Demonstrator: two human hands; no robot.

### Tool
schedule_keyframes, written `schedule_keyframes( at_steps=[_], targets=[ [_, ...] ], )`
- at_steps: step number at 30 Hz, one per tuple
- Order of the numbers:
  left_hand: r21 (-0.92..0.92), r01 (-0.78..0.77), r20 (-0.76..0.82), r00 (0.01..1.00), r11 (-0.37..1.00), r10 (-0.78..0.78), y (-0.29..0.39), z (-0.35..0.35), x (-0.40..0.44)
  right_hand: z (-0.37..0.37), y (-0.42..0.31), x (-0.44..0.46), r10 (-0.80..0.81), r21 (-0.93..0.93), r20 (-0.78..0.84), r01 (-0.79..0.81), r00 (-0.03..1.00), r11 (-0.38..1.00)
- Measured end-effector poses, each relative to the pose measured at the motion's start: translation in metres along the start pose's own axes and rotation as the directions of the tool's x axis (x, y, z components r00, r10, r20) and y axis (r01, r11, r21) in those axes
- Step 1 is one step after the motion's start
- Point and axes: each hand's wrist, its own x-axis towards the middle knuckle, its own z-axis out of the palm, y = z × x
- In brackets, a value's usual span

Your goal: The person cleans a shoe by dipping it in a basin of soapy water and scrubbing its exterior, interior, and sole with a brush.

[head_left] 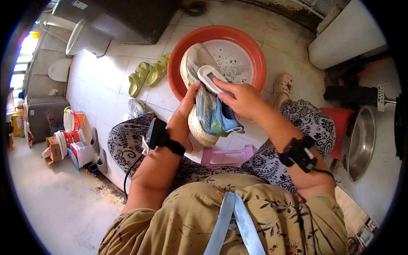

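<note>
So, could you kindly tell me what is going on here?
A seated person is holding a wet-looking blue-and-grey shoe with a cream sole in the left hand. The right hand grips a white oval-handled brush, which appears to be against the shoe's upper. The shoe is held partly over a round orange-red basin of bubbly water. A pair of light green sandals sits on the tiled floor beside it.

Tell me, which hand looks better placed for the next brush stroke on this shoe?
Probably the right hand: it holds the white brush at the upper of the shoe. The left hand grips the shoe's side, so it seems better placed for steadying.
</note>
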Motion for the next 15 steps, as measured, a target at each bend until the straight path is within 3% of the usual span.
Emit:
schedule_keyframes(
  at_steps=[1, 3, 4, 5, 7, 9, 11, 12, 15],
  targets=[
    [0.01, -0.019, 0.024, 1.0, 1.0, 0.018, 0.002, -0.008, 0.006, -0.002, 0.0, -0.006, -0.003, -0.004, -0.003, 0.003, 1.0, 1.0],
    [-0.043, 0.168, 0.04, 0.985, 0.985, -0.166, 0.017, -0.027, 0.013, 0.0, -0.003, -0.024, 0.008, 0.2, 0.226, -0.055, 0.974, 0.978],
    [-0.021, 0.186, -0.002, 0.982, 0.982, -0.187, 0.016, -0.029, 0.01, 0.007, -0.002, -0.03, -0.124, 0.214, 0.131, 0.094, 0.984, 0.972],
    [-0.02, 0.184, -0.004, 0.983, 0.983, -0.184, 0.015, -0.029, 0.013, 0.005, 0.0, -0.026, -0.127, 0.216, 0.132, 0.096, 0.983, 0.972],
    [0.069, 0.186, -0.001, 0.982, 0.98, -0.186, 0.003, -0.036, 0.014, -0.003, -0.007, -0.021, 0.052, -0.011, 0.277, -0.051, 0.96, 0.999],
    [-0.017, 0.168, 0.019, 0.986, 0.986, -0.168, 0.001, -0.033, 0.017, 0.001, -0.003, -0.015, 0.009, -0.034, 0.185, -0.003, 0.983, 0.999],
    [0.057, 0.073, 0.037, 0.996, 0.996, -0.075, 0.006, -0.018, 0.008, 0.002, -0.012, -0.008, 0.164, -0.158, 0.056, -0.154, 0.985, 0.975],
    [0.035, 0.15, 0.097, 0.984, 0.988, -0.153, 0.004, -0.02, 0.004, 0.001, -0.012, -0.007, 0.161, -0.157, 0.058, -0.15, 0.985, 0.976],
    [0.0, 0.135, 0.001, 0.991, 0.991, -0.135, 0.002, -0.022, 0.008, 0.001, -0.003, -0.007, 0.036, 0.07, 0.128, -0.046, 0.991, 0.996]
  ],
)
